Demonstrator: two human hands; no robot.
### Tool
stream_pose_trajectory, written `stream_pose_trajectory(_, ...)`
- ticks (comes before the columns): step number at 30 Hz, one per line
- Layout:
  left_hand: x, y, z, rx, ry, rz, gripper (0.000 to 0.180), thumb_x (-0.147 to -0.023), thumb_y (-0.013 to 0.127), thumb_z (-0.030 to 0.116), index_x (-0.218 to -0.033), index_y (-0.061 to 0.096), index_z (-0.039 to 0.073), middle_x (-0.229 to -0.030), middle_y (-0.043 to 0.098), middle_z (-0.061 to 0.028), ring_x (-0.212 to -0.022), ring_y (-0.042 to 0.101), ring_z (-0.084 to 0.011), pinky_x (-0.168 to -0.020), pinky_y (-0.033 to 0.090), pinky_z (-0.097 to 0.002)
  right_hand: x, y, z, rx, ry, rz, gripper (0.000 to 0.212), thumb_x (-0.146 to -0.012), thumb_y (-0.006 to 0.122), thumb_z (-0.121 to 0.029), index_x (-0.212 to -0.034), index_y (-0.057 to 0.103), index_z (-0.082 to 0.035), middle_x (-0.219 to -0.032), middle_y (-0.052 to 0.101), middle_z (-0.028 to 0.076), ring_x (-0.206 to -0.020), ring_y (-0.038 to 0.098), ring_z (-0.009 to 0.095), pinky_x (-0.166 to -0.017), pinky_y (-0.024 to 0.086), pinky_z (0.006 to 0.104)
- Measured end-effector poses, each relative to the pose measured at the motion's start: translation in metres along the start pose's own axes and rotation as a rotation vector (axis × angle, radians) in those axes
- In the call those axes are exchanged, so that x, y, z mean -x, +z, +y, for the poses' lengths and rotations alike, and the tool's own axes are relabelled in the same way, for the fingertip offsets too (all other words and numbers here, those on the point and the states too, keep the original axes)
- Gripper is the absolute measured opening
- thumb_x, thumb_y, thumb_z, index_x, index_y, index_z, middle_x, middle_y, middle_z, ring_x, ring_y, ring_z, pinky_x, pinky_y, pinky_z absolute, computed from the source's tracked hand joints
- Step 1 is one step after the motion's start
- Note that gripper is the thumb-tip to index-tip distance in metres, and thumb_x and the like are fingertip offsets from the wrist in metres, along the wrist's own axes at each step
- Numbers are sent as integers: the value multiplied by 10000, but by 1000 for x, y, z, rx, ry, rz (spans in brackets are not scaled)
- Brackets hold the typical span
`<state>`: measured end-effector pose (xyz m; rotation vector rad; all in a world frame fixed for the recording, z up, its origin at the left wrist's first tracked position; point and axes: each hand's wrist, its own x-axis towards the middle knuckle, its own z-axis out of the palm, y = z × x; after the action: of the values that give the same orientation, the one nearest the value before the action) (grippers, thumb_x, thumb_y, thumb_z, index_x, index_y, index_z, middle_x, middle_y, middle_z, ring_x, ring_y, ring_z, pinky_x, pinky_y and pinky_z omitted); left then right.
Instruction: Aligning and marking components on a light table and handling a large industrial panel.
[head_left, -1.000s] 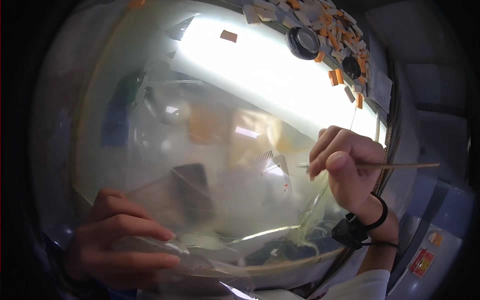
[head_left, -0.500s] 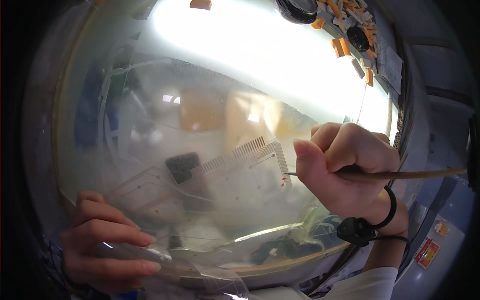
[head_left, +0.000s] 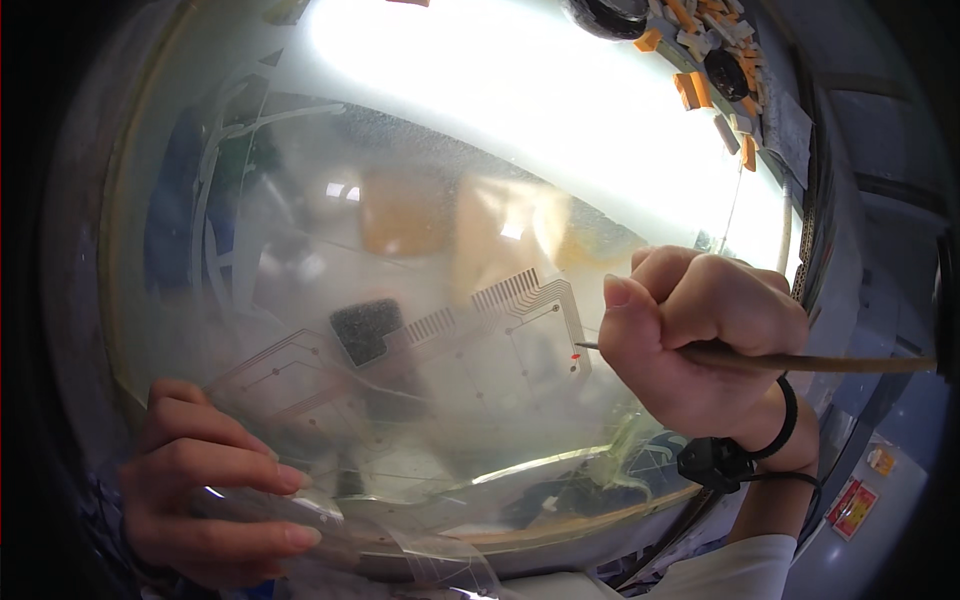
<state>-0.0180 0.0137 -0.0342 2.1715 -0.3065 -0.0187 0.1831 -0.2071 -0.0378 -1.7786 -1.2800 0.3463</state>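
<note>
A clear film printed with fine grey circuit lines lies on the glass panel. My left hand is closed on the film's curled near edge at the lower left, its fingers bent over it; the thumb is hidden. In a tight grip, my right hand holds a thin brown-handled tool with a dark, pointed tip. That tip hovers at or touches the circuit's right end, just above a small red mark; contact is unclear. A dark rectangular patch shows beside the printed comb-like strips.
A bright light band crosses the glass's far side. Several orange and white blocks and a round black container sit at the far right edge. A red and yellow packet lies at the lower right. A strapped black device is on my right wrist.
The view has shifted slightly, so the right hand, tool and printed lines appear a little farther right. Both grips look the same, and the tool tip stays close to the red mark.
</note>
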Motion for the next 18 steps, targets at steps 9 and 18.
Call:
stream_pose_trajectory(9,-2,-5,6,-19,-10,-17,93,-735,612,338,-776,618,255,-789,561,5,-672,480,-163,-604,325,-306,-1,0,-2,-2,9,1,312,-697,564,115,-554,360,-74,-491,481,20,-388,357,42,-366,297,214)
stream_pose_trajectory(18,-2,-3,3,-17,2,-21,80,-733,614,331,-770,611,260,-788,557,10,-670,479,-162,-604,327,-306,1,-1,0,9,7,-2,311,-699,559,120,-560,360,-74,-490,482,18,-389,356,41,-369,299,217)
